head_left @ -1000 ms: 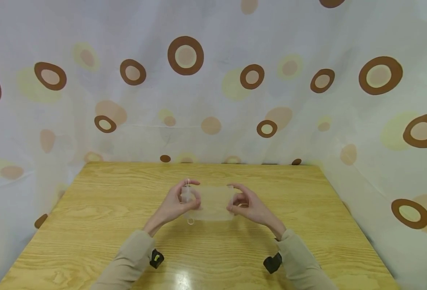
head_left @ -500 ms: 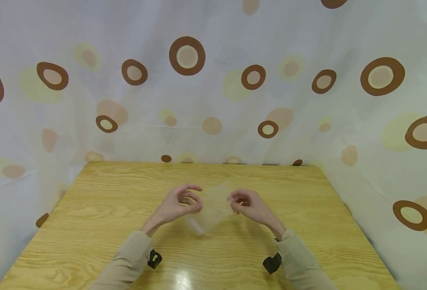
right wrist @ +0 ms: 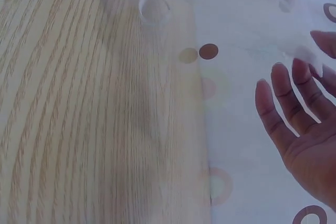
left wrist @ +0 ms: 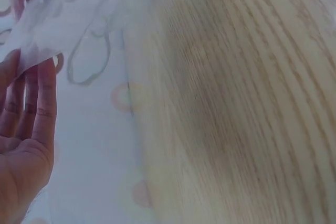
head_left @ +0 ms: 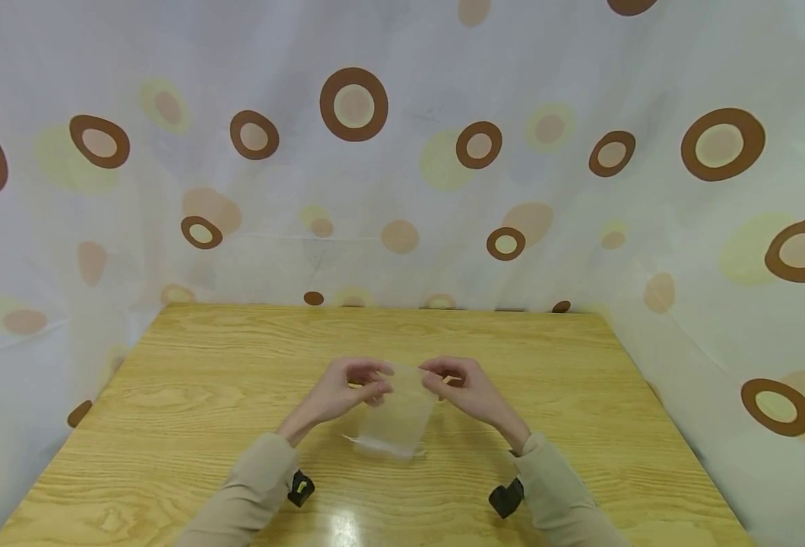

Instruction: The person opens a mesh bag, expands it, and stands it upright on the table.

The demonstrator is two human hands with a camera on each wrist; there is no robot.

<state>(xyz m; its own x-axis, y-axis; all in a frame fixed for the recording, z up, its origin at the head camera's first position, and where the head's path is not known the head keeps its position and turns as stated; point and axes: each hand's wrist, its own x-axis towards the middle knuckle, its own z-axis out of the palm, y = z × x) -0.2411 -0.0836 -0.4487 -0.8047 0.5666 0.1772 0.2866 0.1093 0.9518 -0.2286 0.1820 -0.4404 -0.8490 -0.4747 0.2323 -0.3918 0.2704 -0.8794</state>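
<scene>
Between the two hands hangs a small translucent white drawstring bag (head_left: pixel 397 419), its cord end pointing down toward the person. The left hand (head_left: pixel 340 393) pinches the upper left corner between thumb and fingers. In the left wrist view that hand (left wrist: pixel 27 135) has its thumb over the thin fabric, and a cord loop (left wrist: pixel 97 80) dangles beyond. The right hand (head_left: pixel 472 391) pinches the opposite upper corner. From the right wrist, the right hand (right wrist: pixel 310 140) shows its other fingers loosely spread, with a cord loop (right wrist: pixel 143 9) hanging at the top.
A wooden table (head_left: pixel 204 380) lies under the hands. Behind and beside it hangs a white curtain (head_left: pixel 402 190) with brown and pale circles. A black wrist camera (head_left: pixel 300 488) sits at the left cuff, another black wrist camera (head_left: pixel 507 498) at the right.
The bag has turned from lying sideways, cords at the left, to hanging with its cords toward the person. The left hand let go of the cord end and now pinches an upper corner.
</scene>
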